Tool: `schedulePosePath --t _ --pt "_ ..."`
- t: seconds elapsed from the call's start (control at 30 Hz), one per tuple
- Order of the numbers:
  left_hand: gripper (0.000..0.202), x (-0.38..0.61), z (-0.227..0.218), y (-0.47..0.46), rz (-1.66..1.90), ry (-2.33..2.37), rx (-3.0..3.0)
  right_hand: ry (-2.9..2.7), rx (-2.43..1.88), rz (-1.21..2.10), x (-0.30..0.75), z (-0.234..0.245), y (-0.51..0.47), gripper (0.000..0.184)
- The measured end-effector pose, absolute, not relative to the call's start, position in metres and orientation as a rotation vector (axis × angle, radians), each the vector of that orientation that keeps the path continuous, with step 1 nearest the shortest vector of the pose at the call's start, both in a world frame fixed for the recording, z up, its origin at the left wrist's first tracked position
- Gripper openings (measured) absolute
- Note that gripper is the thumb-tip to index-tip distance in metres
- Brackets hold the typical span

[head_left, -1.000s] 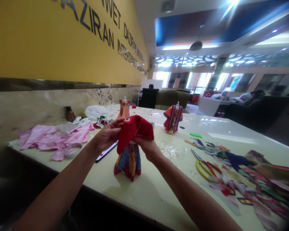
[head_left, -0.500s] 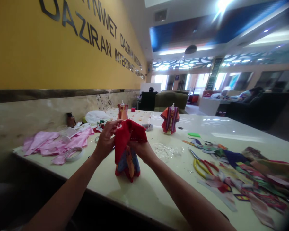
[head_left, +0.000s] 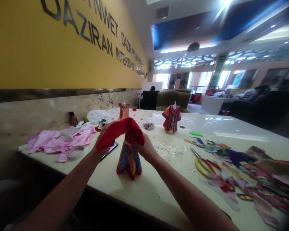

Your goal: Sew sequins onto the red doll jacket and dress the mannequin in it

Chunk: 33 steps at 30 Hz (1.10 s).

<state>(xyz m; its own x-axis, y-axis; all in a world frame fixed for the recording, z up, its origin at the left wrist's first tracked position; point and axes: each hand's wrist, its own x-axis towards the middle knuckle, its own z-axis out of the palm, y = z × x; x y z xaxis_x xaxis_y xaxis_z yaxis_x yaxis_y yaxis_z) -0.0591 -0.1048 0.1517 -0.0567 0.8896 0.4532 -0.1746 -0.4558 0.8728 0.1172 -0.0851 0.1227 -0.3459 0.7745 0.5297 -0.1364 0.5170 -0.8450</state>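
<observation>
A small red doll garment (head_left: pixel 121 130) is draped over the top of a doll-sized figure, hiding its upper part. Below it the figure's skirt (head_left: pixel 129 160), blue with orange panels and a red hem, stands on the table. My left hand (head_left: pixel 102 144) grips the garment's left side, its fingers mostly covered by the red cloth. On the other side, my right hand (head_left: pixel 145 149) is closed on the garment's lower right edge, close to the figure's waist. A phone (head_left: pixel 110 150) lies beside my left hand, partly hidden.
Pink cloth (head_left: pixel 42 141) and a tape roll (head_left: pixel 76 152) lie left. Two dressed figures stand farther back, one in orange (head_left: pixel 123 111), one in striped red (head_left: pixel 172 118). Yellow-handled scissors (head_left: pixel 202 166), red-handled pliers (head_left: pixel 213 165) and fabric scraps (head_left: pixel 252 179) lie right, beads (head_left: pixel 170 150) nearer the middle.
My left hand has moved slightly down and left, spreading the red garment's left side outward over it. More of the phone shows. The right hand still holds the garment's right edge.
</observation>
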Motion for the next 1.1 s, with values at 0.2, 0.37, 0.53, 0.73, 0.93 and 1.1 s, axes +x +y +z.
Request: schedulePosePath --t 0.2,0.37,0.53,0.73,0.93,1.1 --pt "0.036 -0.049 0.154 -0.106 1.663 0.826 1.409 -1.835 -0.522 0.987 0.127 0.126 -0.081 0.026" --pt "0.031 -0.046 0.155 -0.106 1.683 0.791 1.365 -1.904 -0.563 0.697 0.146 0.140 -0.075 0.039" --pt "0.027 -0.045 0.152 -0.100 1.685 0.756 1.381 -1.835 -0.525 0.637 0.158 0.158 -0.084 0.025" --pt "0.029 -0.045 0.149 -0.097 1.669 0.747 1.461 -1.723 -0.441 0.639 0.155 0.184 -0.089 0.025" --pt "0.034 -0.041 0.149 -0.102 1.598 0.715 1.438 -1.775 -0.461 0.631 0.138 0.223 -0.067 0.027" --pt "0.036 -0.038 0.145 -0.100 1.589 0.663 1.479 -1.817 -0.608 0.722 0.122 0.239 -0.048 0.025"
